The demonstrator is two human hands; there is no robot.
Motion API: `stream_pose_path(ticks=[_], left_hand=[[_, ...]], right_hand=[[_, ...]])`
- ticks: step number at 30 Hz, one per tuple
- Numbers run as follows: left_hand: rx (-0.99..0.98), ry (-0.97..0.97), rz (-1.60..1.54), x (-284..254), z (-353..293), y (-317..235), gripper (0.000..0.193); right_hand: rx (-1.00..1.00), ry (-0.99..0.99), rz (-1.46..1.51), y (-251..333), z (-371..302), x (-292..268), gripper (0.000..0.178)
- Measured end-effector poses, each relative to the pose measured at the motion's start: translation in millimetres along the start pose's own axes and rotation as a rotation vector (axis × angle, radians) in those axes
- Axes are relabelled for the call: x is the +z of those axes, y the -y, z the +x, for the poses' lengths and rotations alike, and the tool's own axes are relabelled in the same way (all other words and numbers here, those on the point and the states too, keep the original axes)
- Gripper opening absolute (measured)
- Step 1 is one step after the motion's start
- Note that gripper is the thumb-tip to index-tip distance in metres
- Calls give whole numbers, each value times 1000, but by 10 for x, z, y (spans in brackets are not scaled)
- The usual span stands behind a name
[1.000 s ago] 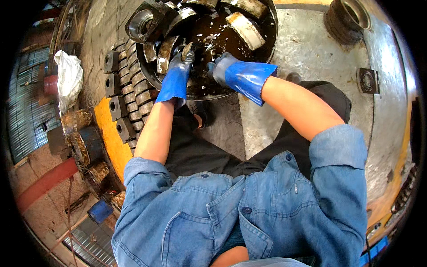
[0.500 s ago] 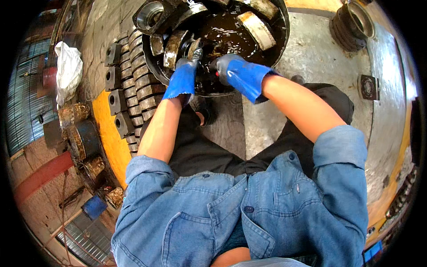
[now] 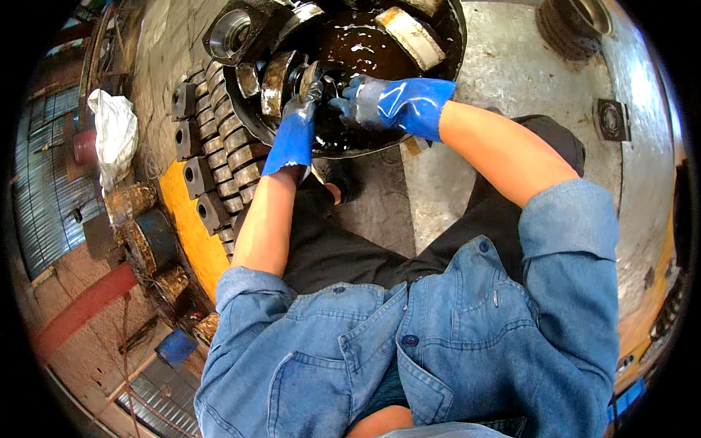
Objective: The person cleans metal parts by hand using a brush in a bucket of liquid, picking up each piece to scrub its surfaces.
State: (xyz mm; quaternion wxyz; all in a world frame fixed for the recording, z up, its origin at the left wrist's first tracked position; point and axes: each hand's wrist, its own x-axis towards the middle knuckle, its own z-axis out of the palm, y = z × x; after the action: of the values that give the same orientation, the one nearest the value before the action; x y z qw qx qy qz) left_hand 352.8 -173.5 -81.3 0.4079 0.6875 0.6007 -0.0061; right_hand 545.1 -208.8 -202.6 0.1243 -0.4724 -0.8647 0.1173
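Note:
Both my hands wear blue-and-grey rubber gloves and work over a round dark pan [image 3: 252,133] of dark oily liquid. My left hand [image 3: 302,106] is closed round the near edge of a greasy metal ring [image 3: 312,76], whose far side is partly hidden. Just right of it, my right hand [image 3: 365,104] is over the liquid, its fingers apart and pointing toward the ring. No object shows in that hand, though its palm is hidden. A thick curved metal piece [image 3: 277,84] stands left of the ring, and a pale curved block [image 3: 410,38] lies in the liquid beyond.
Rows of stacked metal rings [image 3: 239,150] and several dark square blocks with holes [image 3: 196,177] line the pan's left. A dark housing [image 3: 232,35] sits at its far-left rim. Rusty cylinders [image 3: 573,28] and a square plate [image 3: 612,120] rest on metal flooring at right.
My right hand has turned flatter, and its fingers have spread from a closer curl. The small red thing by its fingers no longer shows. My left hand stays at the ring.

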Motion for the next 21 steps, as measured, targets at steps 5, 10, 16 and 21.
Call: stream_pose_path(ticks=[5,10,16,21], left_hand=[[58,9,45,-31,-99,106,60],[94,-29,69,-96,-178,262,58],[170,-55,66,-161,-155,506,55],[355,-100,-141,197,270,439,53]], right_hand=[[215,90,113,29,-89,-108,26],[371,167,350,36,34,-128,31],[743,-255,1003,4,-96,-362,27],[914,-309,1965,50,-456,-675,34]])
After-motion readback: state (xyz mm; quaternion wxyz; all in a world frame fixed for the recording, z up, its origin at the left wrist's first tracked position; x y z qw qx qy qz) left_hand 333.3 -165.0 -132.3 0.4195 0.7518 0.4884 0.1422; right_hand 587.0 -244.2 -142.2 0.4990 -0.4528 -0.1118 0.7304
